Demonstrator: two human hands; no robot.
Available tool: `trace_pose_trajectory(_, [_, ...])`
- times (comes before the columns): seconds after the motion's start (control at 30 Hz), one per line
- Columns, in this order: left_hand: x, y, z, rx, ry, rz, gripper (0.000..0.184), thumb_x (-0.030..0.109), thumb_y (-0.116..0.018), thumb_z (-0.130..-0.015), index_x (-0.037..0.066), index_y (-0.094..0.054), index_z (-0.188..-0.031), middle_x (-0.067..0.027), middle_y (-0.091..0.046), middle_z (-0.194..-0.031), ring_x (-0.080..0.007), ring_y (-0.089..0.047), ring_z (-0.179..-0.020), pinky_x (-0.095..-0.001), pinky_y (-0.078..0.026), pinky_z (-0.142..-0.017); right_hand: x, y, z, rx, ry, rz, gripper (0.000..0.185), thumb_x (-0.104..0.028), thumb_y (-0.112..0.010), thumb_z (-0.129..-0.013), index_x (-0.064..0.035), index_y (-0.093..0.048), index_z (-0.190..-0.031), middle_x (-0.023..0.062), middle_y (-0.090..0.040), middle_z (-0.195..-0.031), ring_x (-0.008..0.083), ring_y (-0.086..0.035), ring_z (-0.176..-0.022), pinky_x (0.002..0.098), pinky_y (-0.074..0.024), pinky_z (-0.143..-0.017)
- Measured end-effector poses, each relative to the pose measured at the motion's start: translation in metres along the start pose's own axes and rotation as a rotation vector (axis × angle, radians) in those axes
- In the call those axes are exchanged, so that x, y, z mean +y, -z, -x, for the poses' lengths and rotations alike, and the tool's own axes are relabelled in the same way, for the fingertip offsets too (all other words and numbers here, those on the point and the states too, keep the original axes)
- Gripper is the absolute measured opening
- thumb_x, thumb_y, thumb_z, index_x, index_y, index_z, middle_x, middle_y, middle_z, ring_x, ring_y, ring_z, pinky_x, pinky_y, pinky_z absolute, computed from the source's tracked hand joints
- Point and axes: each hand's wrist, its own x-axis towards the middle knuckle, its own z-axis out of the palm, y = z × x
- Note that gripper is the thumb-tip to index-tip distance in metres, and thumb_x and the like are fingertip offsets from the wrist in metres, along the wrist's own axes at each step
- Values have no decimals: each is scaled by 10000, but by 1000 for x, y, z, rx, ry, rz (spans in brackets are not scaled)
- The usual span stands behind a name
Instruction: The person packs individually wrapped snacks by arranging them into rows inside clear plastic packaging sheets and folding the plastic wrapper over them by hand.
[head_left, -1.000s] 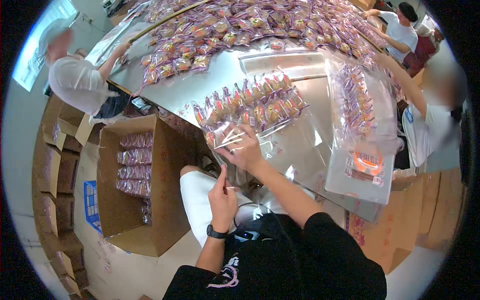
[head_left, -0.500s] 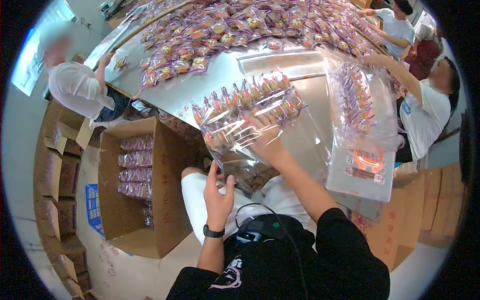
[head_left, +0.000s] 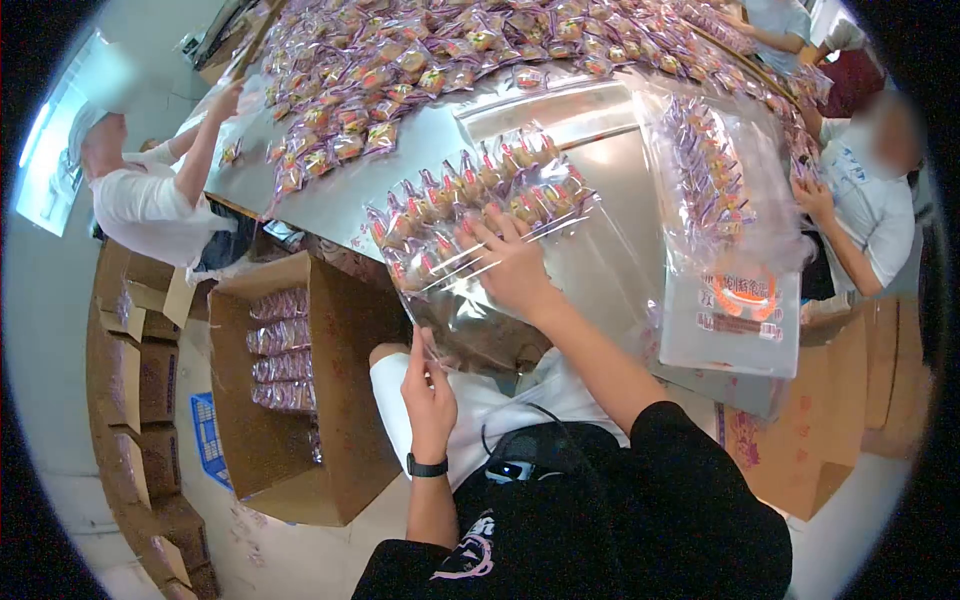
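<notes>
A large clear plastic bag (head_left: 600,255) lies at the metal table's near edge, with two rows of small wrapped items (head_left: 470,185) in its far part. My right hand (head_left: 510,265) rests on the bag, fingers spread over the near row. Below the bag's near left corner is my left hand (head_left: 430,385), wearing a black watch; its thumb and fingers are pinched on the bag's loose edge, which hangs over my lap.
An open cardboard box (head_left: 350,400) with packed rows stands at the left, beside a blue crate (head_left: 208,440). Wrapped items (head_left: 430,50) heap at the back. Another filled bag (head_left: 700,180) lies right, above printed bags (head_left: 730,340). People (head_left: 150,200) work at both sides.
My left hand has closed on the bag's near edge after being open. My right hand has moved up from the bag's near left part onto the items. The view has shifted slightly.
</notes>
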Motion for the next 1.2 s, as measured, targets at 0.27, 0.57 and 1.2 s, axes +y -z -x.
trace_pose_trajectory(0.27, [-5,11,2,44,17,9,475,112,-666,-1005,7,-566,-1458,-181,-737,-1238,-178,-716,-992,-302,-579,-832,-2,30,13,-71,-181,43,699,-291,-756,-802,-102,-575,-1450,176,-557,-1464,414,-424,-1448,691,-166,-1226])
trace_pose_trajectory(0.57, [-27,25,-8,91,9,138,266,74,-641,-1027,-30,-682,-1268,-98,-763,-1024,-142,-725,-880,-274,-580,-750,48,52,17,-41,-129,-40,600,-98,-674,-740,47,-600,-1317,251,-562,-1391,439,-445,-1415,520,-342,-1210])
trace_pose_trajectory(1.2, [-35,47,-10,22,17,270,329,139,-682,-997,-1,-658,-1294,-119,-731,-1152,-153,-669,-1025,-322,-544,-887,48,32,17,-82,-207,113,710,-189,-672,-855,-76,-480,-1529,193,-446,-1585,396,-374,-1480,554,-229,-1253])
